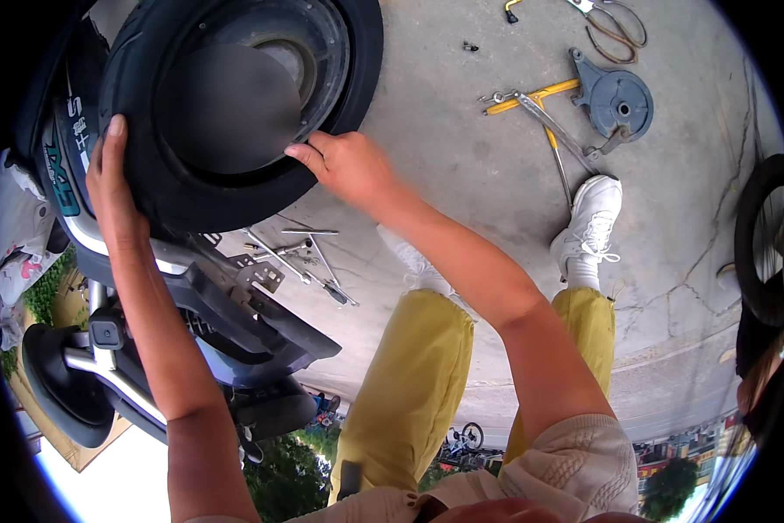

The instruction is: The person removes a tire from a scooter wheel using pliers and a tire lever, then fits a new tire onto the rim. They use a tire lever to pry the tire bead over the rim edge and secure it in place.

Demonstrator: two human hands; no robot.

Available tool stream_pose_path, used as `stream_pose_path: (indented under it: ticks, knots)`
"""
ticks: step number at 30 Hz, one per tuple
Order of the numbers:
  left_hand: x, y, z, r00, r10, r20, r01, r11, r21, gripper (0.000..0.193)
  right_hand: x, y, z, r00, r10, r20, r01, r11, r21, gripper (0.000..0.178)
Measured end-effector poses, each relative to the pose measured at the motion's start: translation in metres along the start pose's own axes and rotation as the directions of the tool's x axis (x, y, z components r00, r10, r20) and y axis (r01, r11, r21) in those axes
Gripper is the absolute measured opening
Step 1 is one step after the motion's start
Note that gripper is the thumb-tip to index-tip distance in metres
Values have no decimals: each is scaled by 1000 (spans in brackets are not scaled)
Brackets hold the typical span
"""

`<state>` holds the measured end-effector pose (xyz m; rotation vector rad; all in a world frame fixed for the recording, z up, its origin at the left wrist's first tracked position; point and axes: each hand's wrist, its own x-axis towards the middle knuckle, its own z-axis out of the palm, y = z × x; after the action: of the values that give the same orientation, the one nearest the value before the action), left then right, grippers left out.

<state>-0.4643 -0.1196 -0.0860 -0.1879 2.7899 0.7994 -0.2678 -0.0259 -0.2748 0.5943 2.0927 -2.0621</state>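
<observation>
A black tyre (348, 52) on a grey wheel rim (329, 48) stands tilted at the upper left, against a dark scooter lying on its side. My left hand (113, 187) grips the tyre's outer left side, one finger stretched along the tread. At the inner edge, lower right of the wheel, my right hand (344, 166) is closed, its fingertips pinched against the rim. What they pinch, if anything, is too small to tell. A blurred grey patch hides the wheel's middle.
The scooter body (261, 336) fills the left side. Wrenches and sockets (287, 253) lie below the wheel. Upper right on the concrete are a yellow-handled tool (531, 96), a grey brake drum plate (618, 100) and scissors (614, 30). Another tyre (749, 235) is at the far right.
</observation>
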Motion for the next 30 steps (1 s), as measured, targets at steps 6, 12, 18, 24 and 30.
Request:
stream_pose_path:
  ticks: [6, 12, 18, 24, 30]
  knots:
    - [-11, 10, 5, 1000, 25, 4, -25, 997, -68, 64, 17, 17, 3, 927, 37, 374, -192, 903, 385, 52]
    - [-9, 11, 2, 997, 43, 62, -40, 998, -48, 61, 4, 8, 23, 999, -19, -50, 22, 998, 51, 56]
    - [-13, 10, 5, 997, 46, 62, -35, 986, -161, 59, 9, 18, 20, 973, 67, 219, -136, 939, 316, 55]
    - [-13, 8, 0, 994, 31, 109, -18, 993, -115, 68, 4, 20, 20, 997, -55, 53, 42, 976, 214, 45]
    - [-16, 8, 6, 998, 45, 52, -35, 981, -188, 60, 1, 6, 21, 996, -26, 81, 2, 962, 274, 47]
